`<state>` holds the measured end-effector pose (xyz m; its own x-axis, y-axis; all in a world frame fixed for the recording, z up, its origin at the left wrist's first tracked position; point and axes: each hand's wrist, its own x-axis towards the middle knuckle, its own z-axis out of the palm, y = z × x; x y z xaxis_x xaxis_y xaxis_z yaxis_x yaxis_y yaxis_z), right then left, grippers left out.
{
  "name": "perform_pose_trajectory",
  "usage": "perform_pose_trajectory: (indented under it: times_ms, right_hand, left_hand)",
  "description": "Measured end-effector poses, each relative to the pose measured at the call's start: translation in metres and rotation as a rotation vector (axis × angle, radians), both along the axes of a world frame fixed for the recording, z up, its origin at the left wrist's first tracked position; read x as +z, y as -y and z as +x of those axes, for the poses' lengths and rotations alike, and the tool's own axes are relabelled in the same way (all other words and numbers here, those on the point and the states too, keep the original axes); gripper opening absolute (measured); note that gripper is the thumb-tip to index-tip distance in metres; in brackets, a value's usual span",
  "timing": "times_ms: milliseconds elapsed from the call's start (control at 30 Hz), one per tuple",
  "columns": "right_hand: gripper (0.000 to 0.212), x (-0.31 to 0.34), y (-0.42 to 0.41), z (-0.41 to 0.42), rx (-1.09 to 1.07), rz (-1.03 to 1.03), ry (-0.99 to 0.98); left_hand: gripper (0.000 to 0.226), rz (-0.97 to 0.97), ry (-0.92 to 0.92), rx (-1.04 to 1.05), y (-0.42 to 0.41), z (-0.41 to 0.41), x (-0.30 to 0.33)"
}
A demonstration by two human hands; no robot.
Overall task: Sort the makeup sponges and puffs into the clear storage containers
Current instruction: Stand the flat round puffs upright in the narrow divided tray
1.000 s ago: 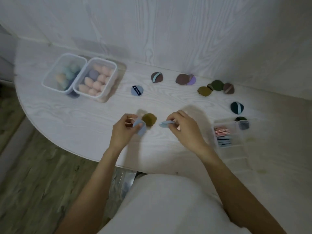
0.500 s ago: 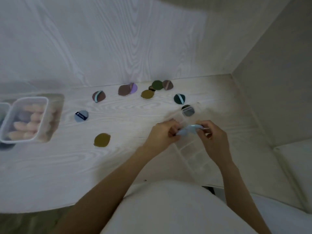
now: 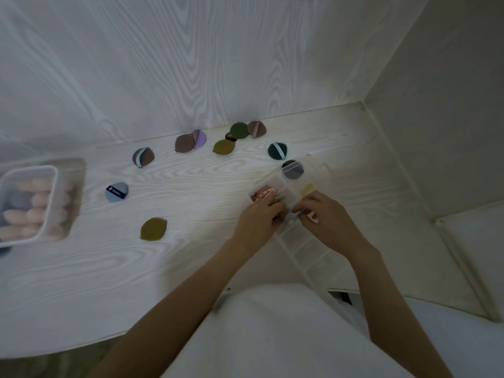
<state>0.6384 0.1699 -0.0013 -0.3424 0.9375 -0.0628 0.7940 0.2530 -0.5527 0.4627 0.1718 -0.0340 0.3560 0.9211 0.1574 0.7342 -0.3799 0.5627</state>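
Note:
A clear divided organiser [image 3: 308, 244] lies at the right of the white table. My left hand [image 3: 259, 216] and my right hand [image 3: 324, 214] meet over one of its compartments and together pinch light blue puffs [image 3: 293, 218], mostly hidden by my fingers. Pink puffs [image 3: 263, 193] fill the compartment just beyond, and a dark puff [image 3: 293, 170] sits at the organiser's far end. Loose puffs lie on the table: an olive one [image 3: 153, 229], a blue one [image 3: 116, 191], a brown one with a blue strap [image 3: 143, 156], and several more near the wall.
A clear tub [image 3: 51, 203] of pink and purple sponges stands at the left edge. The wall [image 3: 191, 64] runs along the back and a side wall [image 3: 436, 105] closes the right corner. The table's front edge curves near my lap.
Both hands carried the blue puffs from the table's middle to the organiser at the right and lowered them into a compartment. The view swung right with them.

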Motion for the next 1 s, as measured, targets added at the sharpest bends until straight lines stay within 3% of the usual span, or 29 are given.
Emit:
perform_pose_trajectory:
  times_ms: [100,267,500,633,1000]
  right_hand:
    - [0.019,0.0,-0.006,-0.002,0.046,-0.002,0.135]
    - [0.013,0.005,-0.01,-0.01,0.094,0.013,0.282]
    - [0.012,-0.003,-0.02,-0.022,0.188,0.11,0.348]
    - [0.014,-0.006,-0.021,-0.026,0.121,0.099,0.364]
    - [0.012,-0.003,-0.014,-0.017,0.011,0.079,0.346]
  left_hand:
    - [0.009,0.004,-0.026,-0.034,0.0,-0.002,0.001]
    - [0.02,0.037,-0.084,-0.099,0.005,-0.009,0.003]
    - [0.035,-0.023,0.006,-0.139,0.01,-0.023,0.008]
    - [0.037,-0.092,0.084,-0.058,0.014,-0.031,0.004]
    - [0.032,0.025,0.035,-0.064,0.013,-0.034,-0.008]
